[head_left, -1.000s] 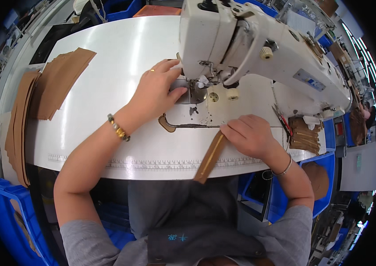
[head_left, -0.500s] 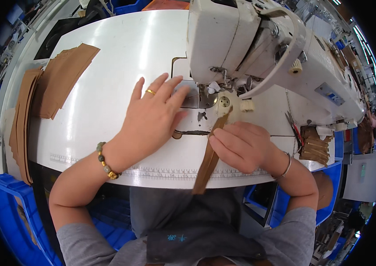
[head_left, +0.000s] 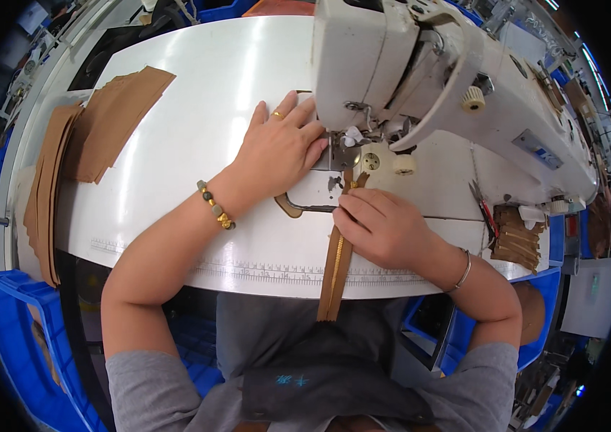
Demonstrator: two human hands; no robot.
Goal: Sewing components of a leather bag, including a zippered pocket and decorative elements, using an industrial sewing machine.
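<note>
A brown zipper (head_left: 336,270) with brass teeth lies before the sewing machine (head_left: 374,65), its lower end hanging past the table's front edge. My right hand (head_left: 385,227) pinches it near its upper end, where the two tapes part below the needle area. My left hand (head_left: 280,151) rests flat with its fingers stretched out, the fingertips beside the metal needle plate (head_left: 334,160). Whether anything lies under the left fingers is hidden.
Stacks of brown fabric pieces (head_left: 114,122) lie on the left of the white table (head_left: 197,101). To the right are red-handled scissors (head_left: 485,209) and a bundle of brown zippers (head_left: 518,234). Blue bins (head_left: 24,324) stand below the table edge.
My left hand has moved right and slightly up, closer to the needle. The zipper has turned from edge-on to flat, showing its brass teeth, and its upper end is nearer the needle plate.
</note>
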